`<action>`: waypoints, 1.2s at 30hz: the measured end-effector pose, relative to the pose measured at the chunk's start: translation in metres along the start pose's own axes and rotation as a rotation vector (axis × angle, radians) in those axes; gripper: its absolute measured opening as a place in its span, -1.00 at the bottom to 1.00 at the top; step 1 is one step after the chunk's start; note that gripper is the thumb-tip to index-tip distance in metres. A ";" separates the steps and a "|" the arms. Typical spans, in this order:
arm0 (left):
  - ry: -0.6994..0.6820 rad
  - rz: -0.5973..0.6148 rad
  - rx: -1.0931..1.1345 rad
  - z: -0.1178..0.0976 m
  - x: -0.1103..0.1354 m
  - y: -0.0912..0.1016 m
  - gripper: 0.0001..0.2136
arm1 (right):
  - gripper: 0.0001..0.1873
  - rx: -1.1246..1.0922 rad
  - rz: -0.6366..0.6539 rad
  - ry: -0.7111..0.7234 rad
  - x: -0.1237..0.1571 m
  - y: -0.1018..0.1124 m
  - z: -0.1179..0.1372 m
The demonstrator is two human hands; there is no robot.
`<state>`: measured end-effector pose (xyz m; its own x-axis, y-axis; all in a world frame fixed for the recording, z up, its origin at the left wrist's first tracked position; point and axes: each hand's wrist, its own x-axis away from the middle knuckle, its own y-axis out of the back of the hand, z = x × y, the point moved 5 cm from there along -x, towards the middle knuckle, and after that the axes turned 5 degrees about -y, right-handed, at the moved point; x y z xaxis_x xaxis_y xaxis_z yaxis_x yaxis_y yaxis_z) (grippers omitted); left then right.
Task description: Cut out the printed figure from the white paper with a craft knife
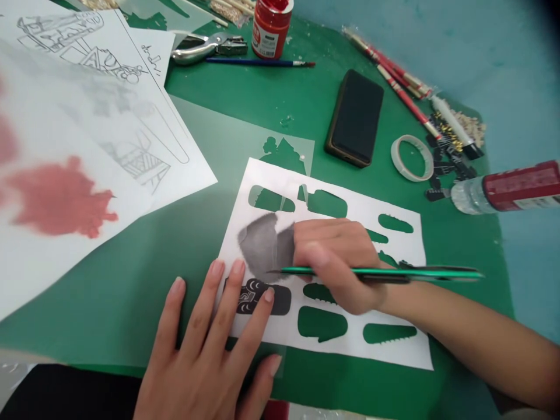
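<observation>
Left hand (210, 350) is lying flat, fingers (238, 277) released and spread, pressing the near-left corner of the white stencil sheet (350, 204) onto the green mat (131, 280) covering the counter. Right hand (336, 262) is clenched around a green brush (394, 273), handle pointing right, tip sitting at the grey painted patch (265, 245) in a cutout near the sheet's left side. Phone (355, 116) is lying face-up beyond the sheet; tape ring (412, 157) just right of it; red paint jar (271, 26) at the far edge.
</observation>
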<state>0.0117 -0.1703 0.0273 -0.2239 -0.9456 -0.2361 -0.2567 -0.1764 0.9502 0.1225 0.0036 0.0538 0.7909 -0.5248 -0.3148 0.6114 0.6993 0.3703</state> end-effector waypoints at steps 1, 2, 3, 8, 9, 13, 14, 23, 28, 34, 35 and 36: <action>0.020 0.000 0.019 0.000 0.000 0.000 -0.44 | -0.47 0.034 -0.005 0.013 -0.002 -0.001 0.000; 0.044 -0.003 0.039 0.000 0.000 0.000 -0.45 | -0.50 0.065 0.000 0.004 -0.005 -0.002 0.000; 0.068 -0.013 0.057 0.000 -0.001 0.000 -0.45 | -0.52 0.098 0.034 -0.009 -0.007 -0.004 0.001; 0.099 -0.037 0.100 -0.001 -0.001 0.001 -0.49 | -0.54 0.211 0.158 0.097 -0.013 -0.008 0.007; 0.094 -0.044 0.107 -0.001 -0.002 0.001 -0.50 | -0.58 0.237 0.197 0.106 -0.013 -0.010 0.007; 0.105 -0.041 0.120 0.000 -0.002 0.001 -0.50 | -0.62 0.265 0.277 0.087 -0.011 -0.013 0.003; 0.107 -0.039 0.121 0.000 -0.002 0.001 -0.50 | -0.60 0.257 0.275 0.078 -0.011 -0.014 0.003; 0.103 -0.048 0.114 -0.002 -0.001 0.003 -0.47 | -0.49 0.224 0.117 -0.028 -0.014 -0.013 0.000; 0.102 -0.038 0.116 -0.002 -0.002 0.001 -0.49 | -0.50 0.312 0.124 0.037 -0.012 -0.015 0.006; 0.099 -0.048 0.120 -0.001 -0.004 0.002 -0.49 | -0.56 0.402 0.256 0.146 -0.007 -0.021 0.007; 0.099 -0.045 0.119 -0.001 -0.004 0.002 -0.49 | -0.56 0.391 0.269 0.132 -0.008 -0.021 0.006; 0.098 -0.040 0.116 -0.002 -0.004 0.002 -0.49 | -0.56 0.379 0.276 0.122 -0.009 -0.021 0.005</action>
<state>0.0136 -0.1678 0.0306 -0.1200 -0.9615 -0.2471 -0.3719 -0.1873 0.9092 0.1029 -0.0088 0.0530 0.9298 -0.2682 -0.2522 0.3639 0.5663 0.7395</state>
